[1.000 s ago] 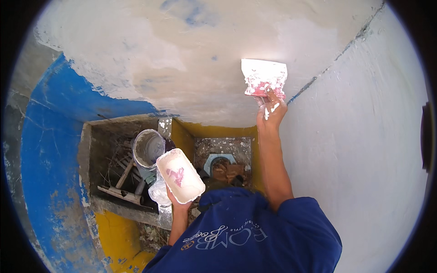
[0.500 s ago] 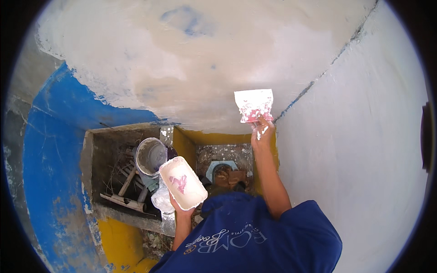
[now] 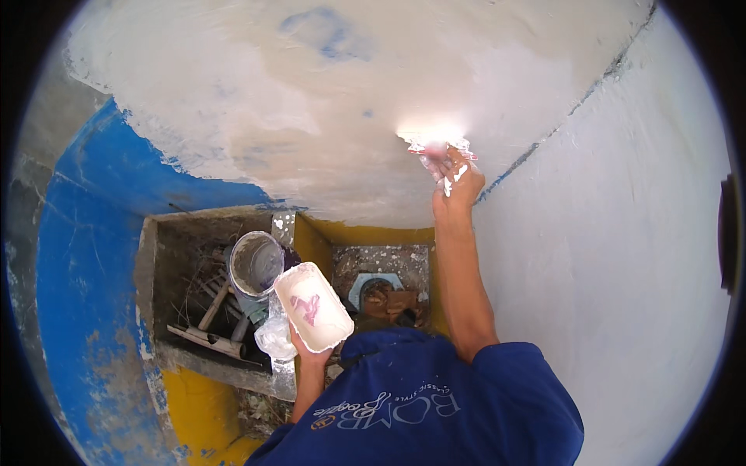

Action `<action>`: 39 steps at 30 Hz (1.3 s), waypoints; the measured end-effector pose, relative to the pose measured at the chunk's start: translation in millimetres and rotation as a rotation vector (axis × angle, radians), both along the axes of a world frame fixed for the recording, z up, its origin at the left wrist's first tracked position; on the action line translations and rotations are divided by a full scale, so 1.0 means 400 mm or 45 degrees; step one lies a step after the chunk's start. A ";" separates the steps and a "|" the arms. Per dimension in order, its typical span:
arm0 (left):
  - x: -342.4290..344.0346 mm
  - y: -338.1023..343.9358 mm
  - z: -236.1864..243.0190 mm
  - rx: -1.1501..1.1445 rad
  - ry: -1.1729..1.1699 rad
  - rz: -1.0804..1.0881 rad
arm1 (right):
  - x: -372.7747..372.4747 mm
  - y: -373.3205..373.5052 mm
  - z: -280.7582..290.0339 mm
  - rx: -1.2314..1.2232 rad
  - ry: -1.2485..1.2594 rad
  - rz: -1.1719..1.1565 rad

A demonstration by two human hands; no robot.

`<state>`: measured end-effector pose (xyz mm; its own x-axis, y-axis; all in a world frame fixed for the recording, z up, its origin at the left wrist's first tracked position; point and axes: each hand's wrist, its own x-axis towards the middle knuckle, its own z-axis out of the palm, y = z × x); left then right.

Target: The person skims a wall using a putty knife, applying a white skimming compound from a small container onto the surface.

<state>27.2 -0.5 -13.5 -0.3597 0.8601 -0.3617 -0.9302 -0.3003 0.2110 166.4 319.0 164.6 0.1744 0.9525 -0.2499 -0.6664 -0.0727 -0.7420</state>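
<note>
My right hand (image 3: 457, 177), smeared with white filler, is closed on a wide putty knife (image 3: 443, 149). Its blade is tilted against the whitish wall (image 3: 334, 147), near the corner crack. White filler covers much of the knife. Lower down, my left hand (image 3: 312, 349) grips a shallow rectangular tub (image 3: 332, 314) from beneath and the side. Inside that tub are pale filler and a pinkish smear; the fingers under it are mostly hidden.
A round bucket (image 3: 256, 264) with grey residue stands left of the tub, above a crumpled plastic bag (image 3: 276, 338). Pipes and sticks (image 3: 214, 311) lie in a concrete basin (image 3: 148, 272). A light blue squat toilet (image 3: 365, 283) is below. The right wall (image 3: 590, 256) stands close.
My right hand has moved up and turned the putty knife, so its blade went from facing me broadly to lying against the wall. The left hand and tub have barely moved.
</note>
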 end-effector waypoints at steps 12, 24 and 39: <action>-0.005 0.047 0.026 0.126 0.154 -0.051 | 0.138 -0.141 0.181 0.661 -0.065 0.002; -0.064 0.153 0.133 0.263 0.308 -0.014 | -0.024 -0.382 -0.031 0.721 -1.219 1.178; -0.013 0.178 0.134 0.141 0.432 0.028 | -0.091 -0.402 -0.053 0.878 -1.589 1.209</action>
<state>22.2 70.6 40.1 -0.4624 0.8780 -0.1239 -0.8058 -0.3578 0.4718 130.0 158.3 143.4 -0.7175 0.6942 0.0581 0.3816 0.4615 -0.8009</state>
